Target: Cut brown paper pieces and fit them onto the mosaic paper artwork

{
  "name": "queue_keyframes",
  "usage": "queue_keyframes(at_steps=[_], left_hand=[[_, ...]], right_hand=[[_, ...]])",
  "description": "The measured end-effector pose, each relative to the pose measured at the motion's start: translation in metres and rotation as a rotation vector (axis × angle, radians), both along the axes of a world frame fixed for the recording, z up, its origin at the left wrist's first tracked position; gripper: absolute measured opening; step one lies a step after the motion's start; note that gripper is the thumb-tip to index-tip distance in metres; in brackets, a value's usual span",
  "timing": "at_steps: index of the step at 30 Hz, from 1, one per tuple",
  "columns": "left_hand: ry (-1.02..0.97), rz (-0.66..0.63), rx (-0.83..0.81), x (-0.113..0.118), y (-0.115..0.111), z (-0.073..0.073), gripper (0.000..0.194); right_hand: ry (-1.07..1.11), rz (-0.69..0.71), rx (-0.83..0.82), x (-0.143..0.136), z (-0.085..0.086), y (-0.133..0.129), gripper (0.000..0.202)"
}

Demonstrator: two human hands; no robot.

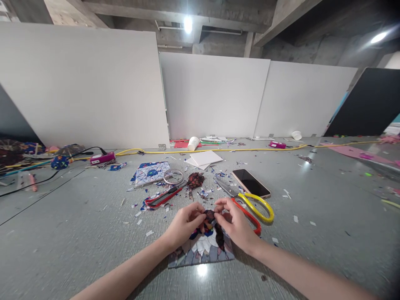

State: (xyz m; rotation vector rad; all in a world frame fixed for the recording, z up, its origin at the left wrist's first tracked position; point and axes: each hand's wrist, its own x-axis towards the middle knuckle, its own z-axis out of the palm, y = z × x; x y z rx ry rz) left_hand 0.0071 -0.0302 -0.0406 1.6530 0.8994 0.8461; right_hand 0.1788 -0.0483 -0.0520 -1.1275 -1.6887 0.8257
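A patchwork fabric panel with grey, white and blue pieces lies on the table in front of me. Over its far part, my left hand and my right hand pinch a dark reddish-brown patterned piece of fabric from either side. Fingertips hide much of that piece, and a dark strip hangs down toward the panel's right side. Just beyond my right hand lie scissors with one yellow and one red handle. A red utility knife and a crumpled dark-red fabric scrap rest farther off.
Behind the tools are a finished-looking patterned panel, a tape roll, white cards and a phone. Small scraps litter the table. A yellow cable crosses at the back, near a paper cup and white partitions.
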Motion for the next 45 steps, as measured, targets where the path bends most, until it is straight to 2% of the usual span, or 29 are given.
queue_keyframes(at_steps=[6,14,18,20,24,27,32,35,38,40,42,45], left_hand=[[-0.051,-0.015,-0.015,0.000,0.001,-0.003,0.018],[-0.022,-0.068,-0.044,0.001,-0.001,0.001,0.017],[-0.035,-0.009,0.011,-0.001,-0.001,0.001,0.014],[-0.052,-0.002,0.014,-0.001,0.000,0.001,0.020],[-0.012,-0.094,0.016,-0.001,0.001,0.001,0.032],[0.064,-0.119,0.074,-0.001,0.002,0.002,0.021],[0.058,-0.041,0.071,-0.001,0.005,-0.001,0.015],[-0.046,0.043,-0.007,0.000,0.007,-0.001,0.019],[-0.165,0.138,-0.129,0.000,0.009,0.002,0.025],[-0.239,0.186,-0.191,0.000,0.010,0.005,0.028],[-0.308,0.230,-0.206,-0.001,0.010,0.009,0.031],[-0.375,0.250,-0.157,-0.002,0.010,0.013,0.034]], right_hand=[[-0.046,0.049,-0.002,0.000,0.003,-0.002,0.028],[0.050,-0.008,0.024,0.001,-0.005,0.003,0.023],[0.033,0.028,0.032,0.001,-0.003,0.002,0.023],[0.001,0.081,0.026,0.001,-0.001,0.001,0.023],[-0.032,0.142,0.044,0.001,0.001,0.000,0.025],[-0.051,0.123,0.043,0.000,0.000,0.000,0.026],[-0.036,0.021,0.079,-0.002,0.003,-0.003,0.019],[-0.161,-0.097,0.202,0.007,0.015,0.004,0.017],[-0.467,-0.241,0.284,0.029,0.026,0.020,0.017],[-0.722,-0.283,0.152,0.045,0.028,0.030,0.013],[-0.883,-0.251,-0.011,0.056,0.028,0.036,0.015],[-0.999,-0.304,-0.063,0.058,0.024,0.036,0.027]])
